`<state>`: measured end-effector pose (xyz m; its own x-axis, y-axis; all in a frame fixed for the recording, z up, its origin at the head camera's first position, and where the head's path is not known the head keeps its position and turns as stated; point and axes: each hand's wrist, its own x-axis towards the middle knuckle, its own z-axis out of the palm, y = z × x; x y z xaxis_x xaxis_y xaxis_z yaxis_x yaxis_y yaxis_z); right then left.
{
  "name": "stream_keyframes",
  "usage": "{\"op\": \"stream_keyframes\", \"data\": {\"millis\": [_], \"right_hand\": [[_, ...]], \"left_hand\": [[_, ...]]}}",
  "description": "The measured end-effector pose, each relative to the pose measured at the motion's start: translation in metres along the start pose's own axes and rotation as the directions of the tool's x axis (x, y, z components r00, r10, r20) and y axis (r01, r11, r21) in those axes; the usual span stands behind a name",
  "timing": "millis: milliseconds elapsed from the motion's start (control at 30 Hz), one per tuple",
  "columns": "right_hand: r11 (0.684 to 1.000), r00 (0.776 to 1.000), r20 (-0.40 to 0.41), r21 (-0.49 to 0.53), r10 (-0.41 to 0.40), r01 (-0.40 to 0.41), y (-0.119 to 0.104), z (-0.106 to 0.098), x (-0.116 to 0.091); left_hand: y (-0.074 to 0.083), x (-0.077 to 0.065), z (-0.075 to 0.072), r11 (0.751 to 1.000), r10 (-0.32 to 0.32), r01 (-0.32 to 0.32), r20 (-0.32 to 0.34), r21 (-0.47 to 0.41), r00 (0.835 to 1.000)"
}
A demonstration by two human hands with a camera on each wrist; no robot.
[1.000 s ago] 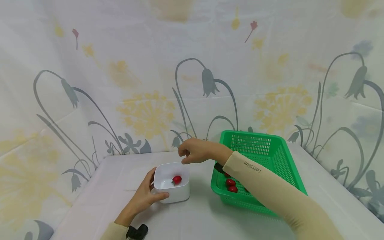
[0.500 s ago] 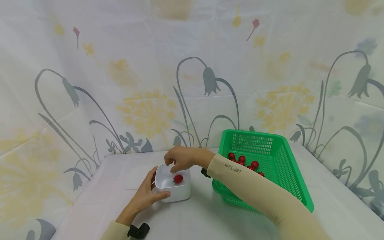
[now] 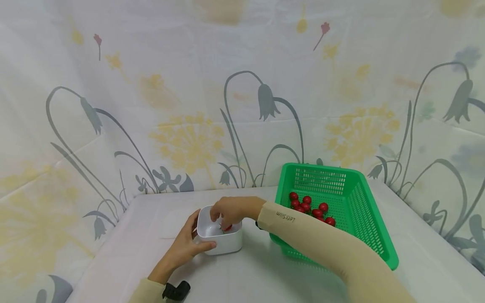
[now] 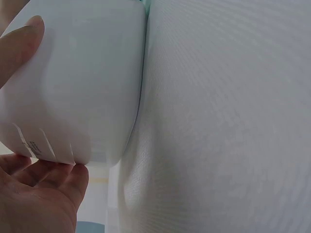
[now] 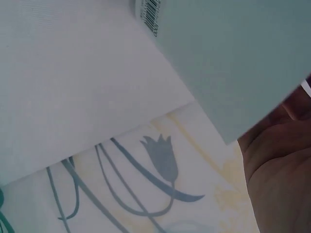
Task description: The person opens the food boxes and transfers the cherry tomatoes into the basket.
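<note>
A white box [image 3: 222,245] with rounded corners stands on the table. My left hand [image 3: 185,248] grips its left side, the thumb on the front wall; in the left wrist view the fingertips press against the box wall. Over and partly inside the box is my right hand [image 3: 229,210], fingers pointing down, index finger and thumb apart. A red cherry tomato [image 3: 228,228] with a green stem lies in the box, partly hidden by that hand, its fingertips close to or touching it. The right wrist view shows the box's outer wall [image 5: 243,58] with a barcode, and part of the palm.
To the right a green perforated basket [image 3: 360,210] holds several cherry tomatoes [image 3: 317,213]. The right sleeve [image 3: 322,240] crosses its front left corner. A white cloth [image 3: 242,277] covers the table, and a flower-patterned curtain [image 3: 189,84] hangs behind.
My right hand has moved left and down from behind the box's rim into the box, now partly covering the tomato there. More tomatoes show in the basket. The left hand keeps its grip.
</note>
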<state>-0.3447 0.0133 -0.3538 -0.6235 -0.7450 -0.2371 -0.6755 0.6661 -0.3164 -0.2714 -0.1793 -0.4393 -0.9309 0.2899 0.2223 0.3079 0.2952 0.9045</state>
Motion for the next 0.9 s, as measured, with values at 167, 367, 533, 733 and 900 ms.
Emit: {"op": "stream_keyframes", "data": {"millis": [167, 367, 533, 733, 900], "right_hand": [[0.999, 0.999, 0.034, -0.041, 0.032, -0.031, 0.002, 0.009, 0.005], [0.998, 0.999, 0.041, -0.059, 0.017, -0.014, 0.001, 0.012, 0.010], [0.994, 0.998, 0.059, -0.106, -0.027, 0.033, -0.001, 0.015, 0.015], [0.977, 0.993, 0.071, -0.183, -0.098, 0.109, -0.002, 0.020, 0.021], [0.977, 0.992, 0.078, -0.184, -0.096, 0.109, -0.004, 0.020, 0.023]], "left_hand": [[-0.001, 0.000, 0.001, 1.000, 0.009, -0.009, 0.007, -0.014, 1.000], [0.000, 0.001, -0.001, 1.000, 0.024, -0.023, 0.008, -0.010, 1.000], [0.000, 0.000, -0.001, 0.999, 0.038, -0.038, 0.006, -0.001, 0.999], [-0.001, 0.000, -0.001, 0.999, 0.042, -0.042, 0.008, -0.003, 0.999], [-0.001, -0.001, -0.001, 0.999, 0.042, -0.042, 0.011, 0.001, 0.999]]}}
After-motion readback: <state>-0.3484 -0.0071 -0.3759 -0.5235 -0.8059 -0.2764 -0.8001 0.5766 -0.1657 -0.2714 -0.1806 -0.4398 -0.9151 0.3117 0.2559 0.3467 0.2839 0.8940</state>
